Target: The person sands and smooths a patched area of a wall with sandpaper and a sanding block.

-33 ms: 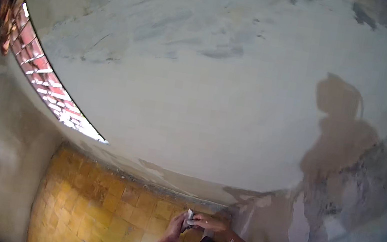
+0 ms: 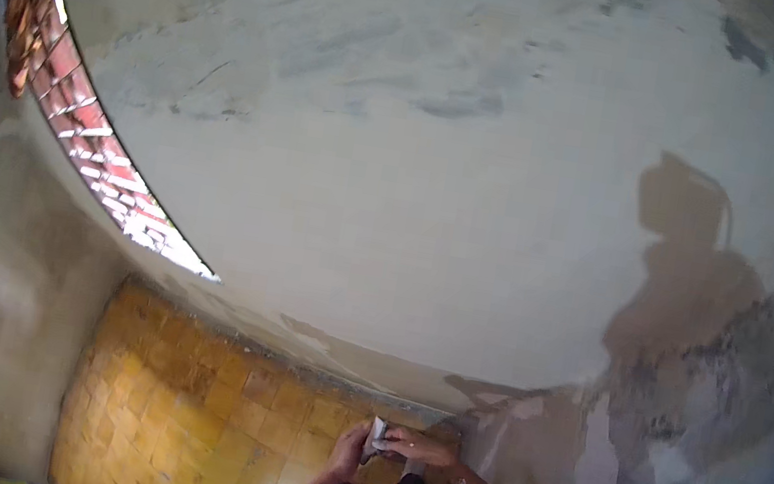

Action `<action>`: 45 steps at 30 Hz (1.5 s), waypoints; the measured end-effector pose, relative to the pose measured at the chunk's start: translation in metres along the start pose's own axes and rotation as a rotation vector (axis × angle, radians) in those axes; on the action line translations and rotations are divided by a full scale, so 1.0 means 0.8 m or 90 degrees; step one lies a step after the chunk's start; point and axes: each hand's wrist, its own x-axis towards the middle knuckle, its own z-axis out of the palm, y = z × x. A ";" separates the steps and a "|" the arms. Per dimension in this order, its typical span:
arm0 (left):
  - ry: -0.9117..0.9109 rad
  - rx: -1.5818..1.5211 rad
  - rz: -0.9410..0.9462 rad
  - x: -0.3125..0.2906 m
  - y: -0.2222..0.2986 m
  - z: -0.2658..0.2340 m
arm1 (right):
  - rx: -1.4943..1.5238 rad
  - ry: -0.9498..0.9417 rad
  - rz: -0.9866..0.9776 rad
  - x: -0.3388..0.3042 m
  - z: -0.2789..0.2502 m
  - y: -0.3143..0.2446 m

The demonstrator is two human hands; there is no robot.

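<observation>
1. From where I stand, the small pale piece (image 2: pixel 378 430) is up in front of the person's belly, between the two hands, over the yellow tiled floor (image 2: pixel 219 408).
2. The left hand (image 2: pixel 348 453) has its fingers bent round the left side; the right hand (image 2: pixel 418 446) pinches from the right, fingers closed on it too. Exactly where each fingertip lands is too small to tell.
3. I'd judge it light — it hardly fills the hands — and thin along the upper edge. Stiff or soft, slippery or grippy, I can't say; nothing about it looks fragile.
4. The sides seem the natural hold, one hand to each, with the upper end left standing out.
5. Ahead runs the foot of the plastered wall (image 2: pixel 387 242) — a hard edge for knuckles. The stained lower wall (image 2: pixel 527 447) rises by the right forearm; more room opens leftward, over the tiles.
</observation>
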 end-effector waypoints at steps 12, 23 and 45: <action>-0.083 0.126 0.142 0.003 0.150 -0.042 | 0.171 0.316 -0.081 0.050 0.027 -0.058; -0.324 0.275 0.236 0.056 0.287 -0.056 | 0.464 0.535 -0.283 0.098 0.045 -0.154; -0.463 0.502 0.300 0.018 0.273 -0.040 | -0.245 1.249 -0.074 -0.025 0.059 -0.143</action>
